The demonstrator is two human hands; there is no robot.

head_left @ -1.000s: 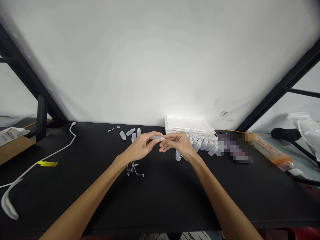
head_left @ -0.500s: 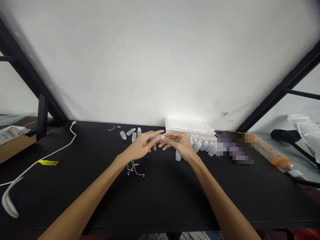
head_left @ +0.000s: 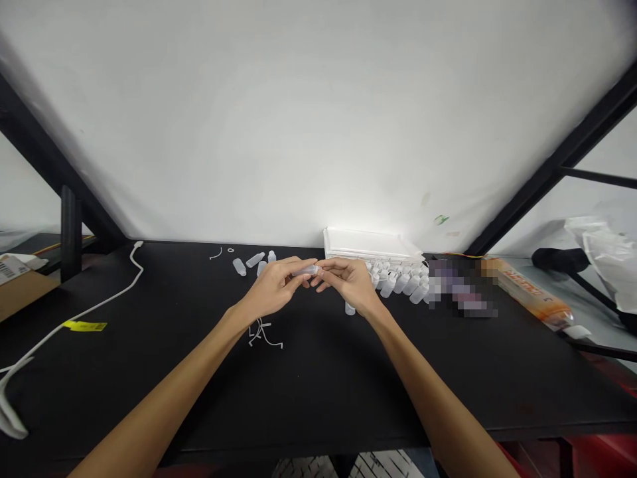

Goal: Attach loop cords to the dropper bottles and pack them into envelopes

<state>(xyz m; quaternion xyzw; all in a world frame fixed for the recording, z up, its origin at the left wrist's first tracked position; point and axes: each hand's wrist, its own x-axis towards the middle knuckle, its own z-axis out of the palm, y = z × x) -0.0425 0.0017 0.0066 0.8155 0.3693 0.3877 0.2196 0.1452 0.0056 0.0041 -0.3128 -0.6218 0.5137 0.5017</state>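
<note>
Since half a second ago, everything on the table (head_left: 298, 405) is appearing slightly further left in the view, and the left index finger is reaching less far along the small bottle (head_left: 304, 271). This bottle is lying between both hands, to the left of the white stack (head_left: 371, 244) and nearer to the person. Fingers of the left hand (head_left: 273, 287) are grasping its body; those of the right hand (head_left: 354, 282) are pinching near its tip, though the exact contact is partly hidden. Grouped bottles (head_left: 401, 284) are resting just in front of the stack. Loose bottles (head_left: 239, 267) are lying left of the stack, and thin white pieces (head_left: 266, 334) are lying left and nearer.
</note>
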